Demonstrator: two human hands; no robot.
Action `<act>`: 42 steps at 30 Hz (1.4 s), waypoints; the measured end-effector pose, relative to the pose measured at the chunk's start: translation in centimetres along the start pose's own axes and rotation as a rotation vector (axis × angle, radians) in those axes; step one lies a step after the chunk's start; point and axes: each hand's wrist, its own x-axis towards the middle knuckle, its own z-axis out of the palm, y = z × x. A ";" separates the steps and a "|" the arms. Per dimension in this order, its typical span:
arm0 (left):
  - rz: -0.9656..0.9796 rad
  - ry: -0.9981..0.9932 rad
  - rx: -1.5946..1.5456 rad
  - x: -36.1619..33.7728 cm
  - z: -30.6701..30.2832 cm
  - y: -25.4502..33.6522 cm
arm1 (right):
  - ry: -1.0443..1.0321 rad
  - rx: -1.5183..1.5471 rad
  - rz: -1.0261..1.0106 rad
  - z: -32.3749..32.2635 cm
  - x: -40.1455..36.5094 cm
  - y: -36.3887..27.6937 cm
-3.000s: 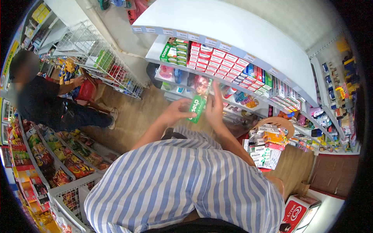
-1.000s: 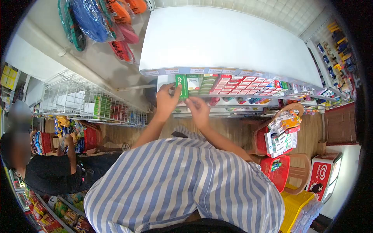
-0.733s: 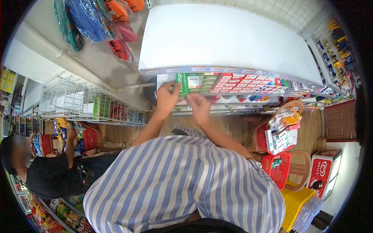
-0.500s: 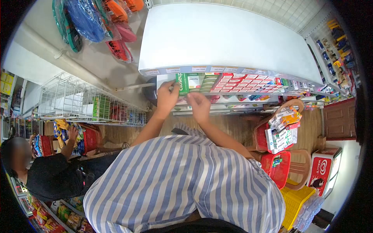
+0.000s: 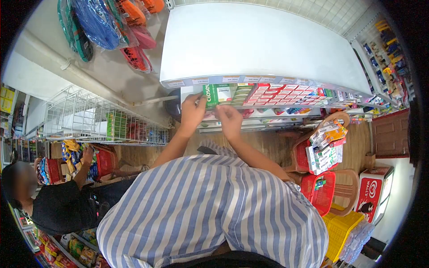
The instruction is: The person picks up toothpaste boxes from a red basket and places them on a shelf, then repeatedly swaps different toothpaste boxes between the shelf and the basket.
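Observation:
A green toothpaste box (image 5: 213, 94) with "closeup" lettering stands upright at the left end of the shelf row. My left hand (image 5: 193, 110) is closed on its left side. Against the lower right edge of the same box, my right hand (image 5: 229, 118) has its fingers pinched together, the fingertips partly hidden. Just right of the box, several green cartons (image 5: 241, 94) sit stacked, followed by rows of red-and-white toothpaste boxes (image 5: 279, 94). A white shelf top (image 5: 263, 42) with price tags along its edge lies above them.
Beside me on the right are a chair with toothpaste cartons (image 5: 324, 158), a red basket (image 5: 328, 192) and a yellow crate (image 5: 342, 232). A wire rack (image 5: 73, 114) stands on the left. Another person (image 5: 58, 201) reaches toward packets in a red basket (image 5: 105, 161).
My hands stay almost where they were on the green box, with only slight finger movement. The other person's hand has shifted a little to the right over the packets.

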 end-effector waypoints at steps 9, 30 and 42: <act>0.038 -0.021 -0.013 -0.1 0.0 0.0 | 0.000 0.062 0.025 0.0 0.1 0.2; 0.004 -0.084 -0.207 -2.0 -0.6 1.5 | -0.034 -0.148 -0.133 -1.6 -1.3 -3.1; -0.076 -0.219 -0.350 -2.6 0.4 -0.1 | -0.210 -0.999 -0.796 -1.4 0.3 -4.3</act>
